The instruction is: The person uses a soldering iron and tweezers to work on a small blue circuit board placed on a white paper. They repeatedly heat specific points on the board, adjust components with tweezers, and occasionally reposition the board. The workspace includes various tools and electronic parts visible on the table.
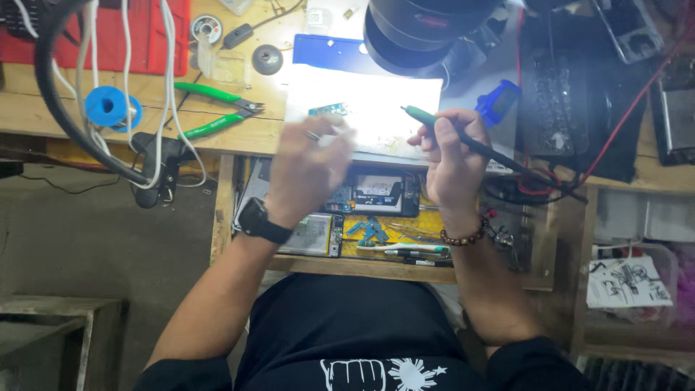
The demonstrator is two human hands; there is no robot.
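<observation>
Hands over a bright white mat (376, 108) on a wooden bench: I see my right hand (452, 163) wrapped around a green-tipped soldering iron (463, 141), its tip angled far-left. My left hand (308, 166) is blurred, so I cannot tell its grip; a small circuit board (327, 110) lies just beyond. Green-handled pliers (213, 108) rest farther left.

Green-handled pliers (213, 108), blue solder spool (108, 106) (red tray (145, 36) behind).

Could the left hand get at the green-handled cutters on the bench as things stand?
Probably yes. The left hand hovers over the bench edge, blurred, holding nothing clearly visible. The green-handled cutters lie uncovered just to its left, with only white cables draped nearby.
</observation>
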